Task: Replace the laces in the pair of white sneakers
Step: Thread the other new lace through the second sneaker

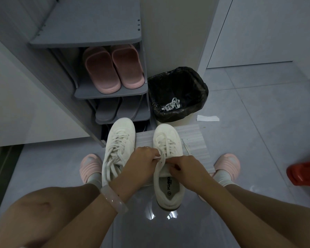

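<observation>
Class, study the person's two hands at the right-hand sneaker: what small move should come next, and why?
Probably draw the lace taut through the top eyelets. The left hand pinches a lace end and the right hand grips near the tongue of the right sneaker, whose lower rows are already crossed; the left sneaker looks laced.

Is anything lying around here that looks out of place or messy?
A few things. A white scrap of paper lies loose on the floor tiles beside the bin, not in it. White laces sit inside the bin. The left sneaker leans against the shoe rack, laces loose.
</observation>
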The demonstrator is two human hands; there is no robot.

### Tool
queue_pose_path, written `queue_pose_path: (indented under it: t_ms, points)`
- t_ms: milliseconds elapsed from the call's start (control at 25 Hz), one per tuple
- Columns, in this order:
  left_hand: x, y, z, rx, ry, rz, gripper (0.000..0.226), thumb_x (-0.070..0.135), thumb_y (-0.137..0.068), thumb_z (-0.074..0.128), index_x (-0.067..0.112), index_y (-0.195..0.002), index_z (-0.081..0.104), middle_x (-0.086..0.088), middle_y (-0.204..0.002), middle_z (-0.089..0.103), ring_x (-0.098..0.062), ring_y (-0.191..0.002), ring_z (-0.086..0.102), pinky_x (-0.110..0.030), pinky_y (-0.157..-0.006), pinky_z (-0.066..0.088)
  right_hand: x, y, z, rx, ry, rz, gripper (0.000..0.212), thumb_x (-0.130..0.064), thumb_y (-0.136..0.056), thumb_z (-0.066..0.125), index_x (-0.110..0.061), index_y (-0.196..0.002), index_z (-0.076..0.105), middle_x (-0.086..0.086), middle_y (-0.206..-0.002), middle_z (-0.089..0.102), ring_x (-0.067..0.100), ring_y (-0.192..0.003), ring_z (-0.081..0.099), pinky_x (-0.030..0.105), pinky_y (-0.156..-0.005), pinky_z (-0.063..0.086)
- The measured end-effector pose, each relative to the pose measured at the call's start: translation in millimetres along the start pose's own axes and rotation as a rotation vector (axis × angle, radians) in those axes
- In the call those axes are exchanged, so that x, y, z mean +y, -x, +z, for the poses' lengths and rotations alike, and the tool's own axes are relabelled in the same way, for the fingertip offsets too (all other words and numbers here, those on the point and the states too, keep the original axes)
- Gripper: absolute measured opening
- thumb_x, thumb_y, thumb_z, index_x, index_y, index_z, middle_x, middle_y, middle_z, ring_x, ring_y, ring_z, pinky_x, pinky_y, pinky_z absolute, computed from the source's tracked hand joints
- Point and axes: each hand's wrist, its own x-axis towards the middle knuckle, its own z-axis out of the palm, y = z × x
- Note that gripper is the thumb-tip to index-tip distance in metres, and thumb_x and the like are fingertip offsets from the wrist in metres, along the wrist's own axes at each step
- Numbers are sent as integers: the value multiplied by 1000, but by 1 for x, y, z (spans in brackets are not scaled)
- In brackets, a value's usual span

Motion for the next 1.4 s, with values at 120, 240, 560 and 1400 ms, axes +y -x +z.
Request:
queue_pose_path:
  t_ms: [120,240,560,1400]
  points:
    - [2,2,1,47,114,-46,17,14,-91,55,3,-92,68,-9,-90,69,-20,-85,61,-15,-65,30,0,-1,0,11,-21,-6,32,-18,-91,44,-29,-112,66,-4,-70,52,14,-67,48,28,-63,43]
    - [3,2,1,67,182,-97,14,13,-89,58,2,-88,68,-4,-82,67,-12,-74,56,-12,-61,29,2,-1,1,11,-11,-15,31,-18,-92,44,-28,-111,66,-5,-67,49,13,-66,46,26,-59,39]
    - [1,3,7,-21,227,-183,10,10,-85,62,4,-79,65,-5,-75,65,-9,-63,51,-15,-55,35,3,-2,3,29,-67,-4,34,-17,-91,47,-32,-116,64,-5,-71,54,9,-62,47,26,-62,43]
    - [4,7,1,-163,446,-377,57,12,-77,66,18,-123,33,9,-82,50,-20,-87,62,-34,-79,51,20,9,-90,1204,-1604,334,27,-10,-97,37,-18,-75,50,-1,-75,53,7,-64,56,20,-67,53]
